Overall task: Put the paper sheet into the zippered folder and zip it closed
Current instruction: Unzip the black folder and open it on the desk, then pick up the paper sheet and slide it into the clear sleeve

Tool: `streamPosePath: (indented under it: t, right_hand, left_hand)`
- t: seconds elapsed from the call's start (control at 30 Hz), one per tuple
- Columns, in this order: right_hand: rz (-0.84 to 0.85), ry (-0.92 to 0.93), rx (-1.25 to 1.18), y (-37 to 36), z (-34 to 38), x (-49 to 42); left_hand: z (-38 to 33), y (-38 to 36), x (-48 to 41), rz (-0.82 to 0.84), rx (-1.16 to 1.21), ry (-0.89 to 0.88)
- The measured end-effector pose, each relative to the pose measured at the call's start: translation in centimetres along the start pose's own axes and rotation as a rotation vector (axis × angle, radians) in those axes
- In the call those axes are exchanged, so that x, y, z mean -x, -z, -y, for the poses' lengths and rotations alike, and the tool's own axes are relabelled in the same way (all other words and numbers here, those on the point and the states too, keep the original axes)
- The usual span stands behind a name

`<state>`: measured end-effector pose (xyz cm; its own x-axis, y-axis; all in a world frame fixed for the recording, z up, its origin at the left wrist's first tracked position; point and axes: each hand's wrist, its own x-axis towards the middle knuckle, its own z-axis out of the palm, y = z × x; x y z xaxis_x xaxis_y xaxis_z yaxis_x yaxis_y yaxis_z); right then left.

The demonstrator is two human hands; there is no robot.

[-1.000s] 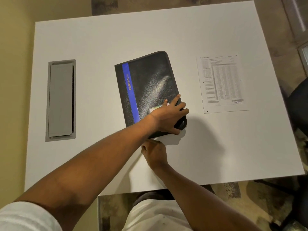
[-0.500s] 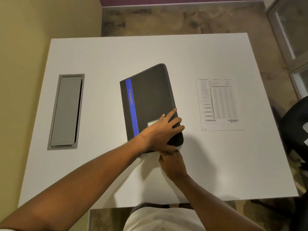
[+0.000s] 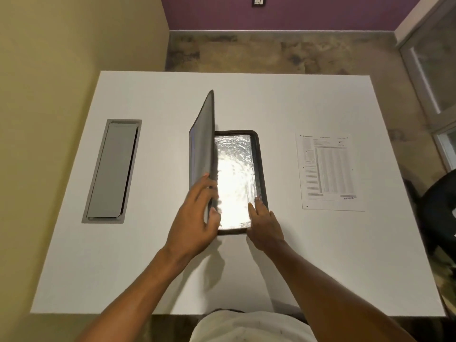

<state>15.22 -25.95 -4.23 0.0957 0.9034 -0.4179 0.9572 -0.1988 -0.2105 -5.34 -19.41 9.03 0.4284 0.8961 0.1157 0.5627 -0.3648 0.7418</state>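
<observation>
The black zippered folder (image 3: pixel 259 154) lies mid-table with its front cover (image 3: pixel 202 141) raised almost upright. A shiny plastic-covered pad shows inside the lower half. My left hand (image 3: pixel 197 218) grips the near edge of the raised cover, thumb inside and fingers outside. My right hand (image 3: pixel 265 223) rests on the folder's near right corner, fingers pressing the lower half down. The printed paper sheet (image 3: pixel 329 171) lies flat on the table to the right of the folder, apart from both hands.
A grey cable hatch (image 3: pixel 112 170) is set into the white table (image 3: pixel 296 255) at the left. A dark chair (image 3: pixel 439 208) stands past the table's right edge. A yellow wall runs along the left side.
The folder was shut with my left hand flat on it; now its cover stands raised. My right hand moved from the near edge onto the right corner. The camera view tilted up.
</observation>
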Motion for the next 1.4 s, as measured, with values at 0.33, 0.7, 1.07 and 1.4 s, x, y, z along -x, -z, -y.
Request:
streamPosePath:
  t: [0.33,0.7,1.07,1.4]
  right_hand:
    - [0.066,-0.006,0.025,1.8,0.3,0.7]
    - [0.093,-0.071,0.01,1.2,0.7,1.4]
    - [0.099,-0.068,0.032,1.5,-0.2,0.6]
    - [0.042,0.05,0.026,3.0,-1.4,0.5]
  left_hand:
    - [4.9,8.0,2.1,-0.377,-0.122,0.273]
    - [16.4,11.0,2.1,-0.423,-0.342,0.567]
    - [22.8,6.3,4.1,0.066,-0.496,0.846]
    - [21.3,4.2,2.2,0.076,-0.557,0.935]
